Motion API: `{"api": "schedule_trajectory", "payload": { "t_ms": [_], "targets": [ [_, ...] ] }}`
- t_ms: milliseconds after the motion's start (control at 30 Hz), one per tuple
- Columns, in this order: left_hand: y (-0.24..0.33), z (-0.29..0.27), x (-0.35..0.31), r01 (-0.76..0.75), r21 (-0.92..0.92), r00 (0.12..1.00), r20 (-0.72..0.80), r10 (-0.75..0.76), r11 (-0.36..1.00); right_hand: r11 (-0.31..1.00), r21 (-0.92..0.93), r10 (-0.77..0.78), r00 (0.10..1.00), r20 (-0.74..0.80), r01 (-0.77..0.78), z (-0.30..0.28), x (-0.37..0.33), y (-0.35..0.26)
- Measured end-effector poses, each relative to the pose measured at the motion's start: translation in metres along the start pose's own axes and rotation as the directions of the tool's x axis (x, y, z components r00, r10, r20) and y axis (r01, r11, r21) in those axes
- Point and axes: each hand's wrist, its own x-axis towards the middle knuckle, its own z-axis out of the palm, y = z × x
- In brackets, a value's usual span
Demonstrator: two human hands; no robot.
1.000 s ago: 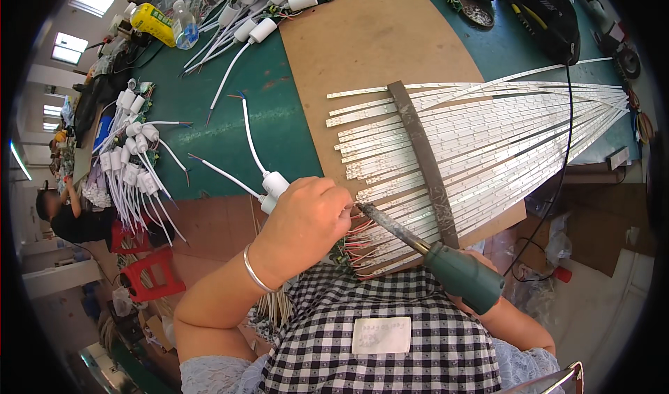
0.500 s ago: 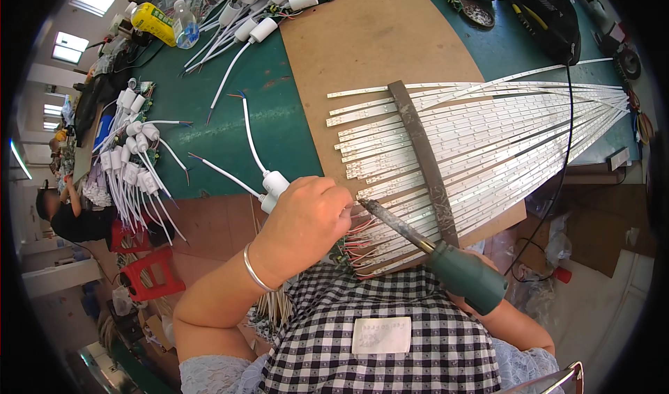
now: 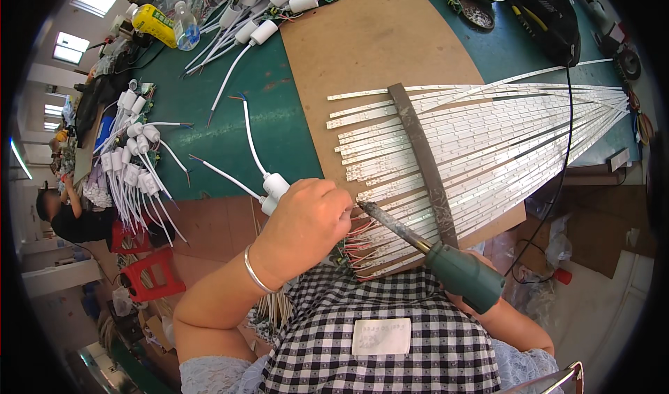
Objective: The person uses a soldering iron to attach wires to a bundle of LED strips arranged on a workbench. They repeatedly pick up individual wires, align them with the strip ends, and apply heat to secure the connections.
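Observation:
My right hand (image 3: 457, 302), mostly hidden behind the handle, grips a soldering iron (image 3: 463, 277) with a green handle. The iron's dark tip rests at the left end of one of the white LED strips (image 3: 488, 140), close to my left fingertips. My left hand (image 3: 310, 216) is closed in a pinch beside that strip end; what lies between its fingers is hidden. White cylindrical caps with cables (image 3: 276, 185) stick out past its knuckles. Below it, thin red wires (image 3: 359, 235) run to the ends of the nearest strips. A dark flat bar (image 3: 421, 157) lies across the strips.
A brown board (image 3: 376, 35) lies under the strips on the green table (image 3: 223, 150). More capped cables (image 3: 132, 150) pile up at left and at the back. A black cord (image 3: 570, 129) hangs at right. A red stool (image 3: 153, 274) and a person (image 3: 77, 213) are at far left.
The soldering iron's handle has shifted very slightly left and its tip has dropped a little. My left hand holds almost the same place and stays closed.

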Motion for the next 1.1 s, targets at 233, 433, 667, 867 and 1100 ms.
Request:
{"api": "schedule_trajectory", "payload": {
  "t_ms": [233, 433, 667, 867, 1100],
  "targets": [
    [-0.001, 0.001, -0.001, 0.004, 0.005, 1.0, 0.003, -0.004, 1.0, 0.99, -0.113, -0.078, 0.997, 0.025, 0.08, 0.001, 0.008, -0.002],
    [0.0, 0.001, -0.001, 0.0, 0.012, 1.0, 0.003, 0.0, 1.0, 0.737, 0.314, 0.66, 0.736, -0.147, -0.598, 0.009, 0.023, -0.024],
    [0.0, 0.0, 0.0, -0.001, 0.012, 1.0, 0.003, 0.001, 1.0, 0.97, 0.054, 0.238, 0.971, -0.008, -0.237, -0.002, -0.004, 0.008],
    [0.001, 0.0, 0.0, 0.002, 0.016, 1.0, 0.009, -0.002, 1.0, 0.967, -0.229, -0.111, 0.994, 0.011, 0.111, 0.003, 0.011, -0.01],
    [0.0, 0.0, 0.0, -0.002, 0.018, 1.0, 0.023, 0.001, 1.0, 0.999, 0.034, 0.02, 0.995, -0.101, -0.017, 0.011, 0.017, -0.024]
  ]
}}
